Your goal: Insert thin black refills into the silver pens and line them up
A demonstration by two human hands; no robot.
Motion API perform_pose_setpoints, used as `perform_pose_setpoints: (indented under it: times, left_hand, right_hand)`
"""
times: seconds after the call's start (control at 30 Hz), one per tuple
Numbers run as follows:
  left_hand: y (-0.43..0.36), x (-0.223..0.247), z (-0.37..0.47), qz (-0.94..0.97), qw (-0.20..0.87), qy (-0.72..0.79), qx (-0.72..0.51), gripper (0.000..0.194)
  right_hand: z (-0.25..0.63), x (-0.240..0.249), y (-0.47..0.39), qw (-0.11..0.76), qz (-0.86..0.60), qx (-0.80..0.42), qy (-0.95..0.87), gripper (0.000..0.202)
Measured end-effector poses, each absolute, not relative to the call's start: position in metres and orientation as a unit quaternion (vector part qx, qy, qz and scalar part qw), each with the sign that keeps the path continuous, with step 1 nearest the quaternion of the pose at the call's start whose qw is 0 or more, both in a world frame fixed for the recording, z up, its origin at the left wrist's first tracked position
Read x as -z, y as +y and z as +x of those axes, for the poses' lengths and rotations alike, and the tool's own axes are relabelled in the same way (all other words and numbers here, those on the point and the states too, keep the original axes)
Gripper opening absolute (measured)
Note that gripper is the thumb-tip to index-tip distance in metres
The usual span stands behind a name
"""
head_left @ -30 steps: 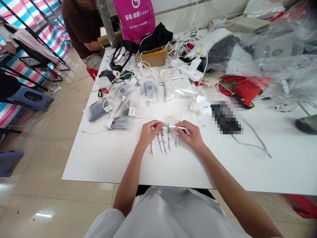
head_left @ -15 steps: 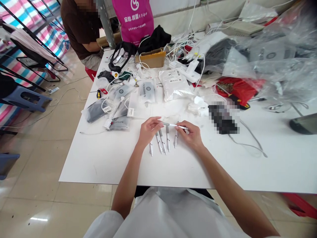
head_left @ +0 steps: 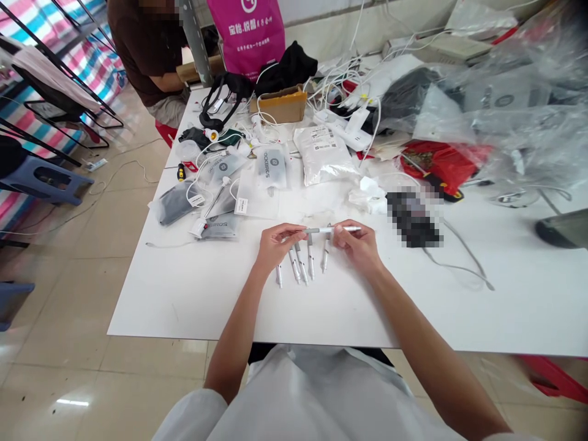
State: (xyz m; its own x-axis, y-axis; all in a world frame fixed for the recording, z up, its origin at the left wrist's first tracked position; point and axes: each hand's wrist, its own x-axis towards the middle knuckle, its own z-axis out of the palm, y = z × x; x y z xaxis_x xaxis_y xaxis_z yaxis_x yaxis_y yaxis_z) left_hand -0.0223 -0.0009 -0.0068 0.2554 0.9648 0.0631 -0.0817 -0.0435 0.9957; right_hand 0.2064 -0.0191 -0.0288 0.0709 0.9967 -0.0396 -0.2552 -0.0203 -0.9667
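A white pen (head_left: 324,230) with a grey grip lies level between my two hands, just above the white table. My left hand (head_left: 277,246) pinches its grey end with thumb and fingertips. Toward the other end, my right hand (head_left: 362,248) is closed round the white barrel, and the end pokes out past the thumb. Under and in front of the hands, several similar pens (head_left: 302,269) rest side by side on the table, their upper parts partly covered by the left fingers. One more pen (head_left: 326,256) lies a little apart, nearer the right hand.
Behind my hands are packaged pouches (head_left: 271,168), a white plastic parcel (head_left: 325,156), crumpled tissue (head_left: 368,195) and tangled cables (head_left: 337,82). A blurred black object (head_left: 413,217) with a grey cable lies to the right. Another person (head_left: 147,55) sits at the far left corner.
My right hand has shifted slightly right and altered its hold, so more of the pen's right end shows. The left hand keeps the grey end. The loose pens look unmoved.
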Motion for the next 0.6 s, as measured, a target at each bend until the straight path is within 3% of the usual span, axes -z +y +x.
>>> perform_pose_setpoints:
  times: [0.17,0.4,0.6]
  left_hand:
    - [-0.004,0.005,-0.018,0.59,0.562,0.386,-0.433,0.031]
    - [0.008,0.008,-0.027,0.492,0.536,0.418,-0.544,0.034]
    - [0.017,0.011,-0.036,0.434,0.537,0.4,-0.602,0.035]
  right_hand:
    - [0.214,0.018,-0.01,0.64,-0.393,-0.568,-0.337,0.037]
    - [0.252,0.011,-0.004,0.664,-0.341,-0.578,-0.331,0.059]
    - [0.28,0.026,-0.007,0.686,-0.308,-0.581,-0.311,0.06]
